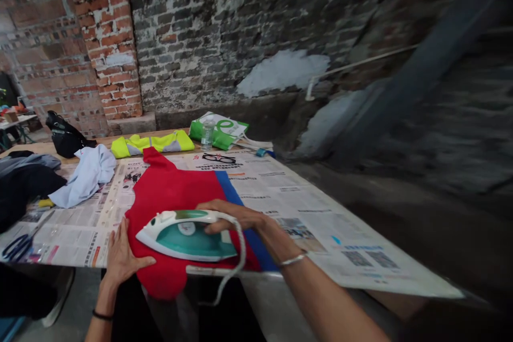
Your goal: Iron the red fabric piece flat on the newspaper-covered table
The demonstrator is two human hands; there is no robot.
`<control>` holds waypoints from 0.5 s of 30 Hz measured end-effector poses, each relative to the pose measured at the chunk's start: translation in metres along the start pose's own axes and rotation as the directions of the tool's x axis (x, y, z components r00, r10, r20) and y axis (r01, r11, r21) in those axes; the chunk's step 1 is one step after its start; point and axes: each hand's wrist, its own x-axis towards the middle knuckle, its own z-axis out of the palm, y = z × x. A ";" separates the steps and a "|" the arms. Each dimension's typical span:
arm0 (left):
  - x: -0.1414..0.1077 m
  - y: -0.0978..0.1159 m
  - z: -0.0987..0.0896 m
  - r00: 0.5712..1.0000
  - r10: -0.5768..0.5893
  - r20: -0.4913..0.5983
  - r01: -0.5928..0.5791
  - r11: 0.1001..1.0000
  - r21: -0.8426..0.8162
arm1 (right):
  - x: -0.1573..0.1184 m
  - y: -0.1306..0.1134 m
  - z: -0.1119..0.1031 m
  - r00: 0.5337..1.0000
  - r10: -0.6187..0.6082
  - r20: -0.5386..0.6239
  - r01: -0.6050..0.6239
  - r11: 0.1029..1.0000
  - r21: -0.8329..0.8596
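My right hand (234, 216) is wrapped round the handle of a white and teal clothes iron (186, 238). The iron rests on a red piece of fabric (180, 187) with a blue band (228, 187) along its right side. Its pale cord (241, 256) loops down past the table's front edge. With thumb and fingers spread, my left hand (124, 256) lies at the fabric's left edge, just left of the iron's tip. A rounded lobe of the red fabric hangs over the front edge. The iron hides the fabric beneath it.
Newspaper (280, 192) covers the table. Dark-handled scissors (24, 243) and crumpled light-blue cloth (90, 173) lie left. Behind are a yellow hi-vis garment (154, 143), clear bottle (207, 136), green-white bag (224, 131), glasses (219, 158) and black bag (66, 136). A brick wall (224, 26) borders the table.
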 end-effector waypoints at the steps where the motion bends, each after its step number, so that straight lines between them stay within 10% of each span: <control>1: 0.001 -0.002 0.001 1.000 0.005 -0.018 -0.005 1.000 -0.005 | 0.011 -0.002 0.004 0.997 -0.019 0.081 0.017 0.999 0.027; 6: 0.004 -0.009 0.005 0.998 0.032 -0.062 -0.032 0.999 0.001 | 0.025 -0.003 0.016 0.997 -0.044 0.069 0.038 0.996 0.081; 11: 0.004 -0.014 0.011 0.994 0.081 -0.072 -0.077 0.995 0.055 | -0.028 0.006 0.024 0.980 0.055 -0.193 -0.060 0.998 -0.021; 15: 0.002 -0.014 0.014 0.993 0.081 -0.084 -0.075 0.994 0.080 | -0.071 0.033 0.028 0.821 0.190 -0.538 -0.280 0.956 -0.090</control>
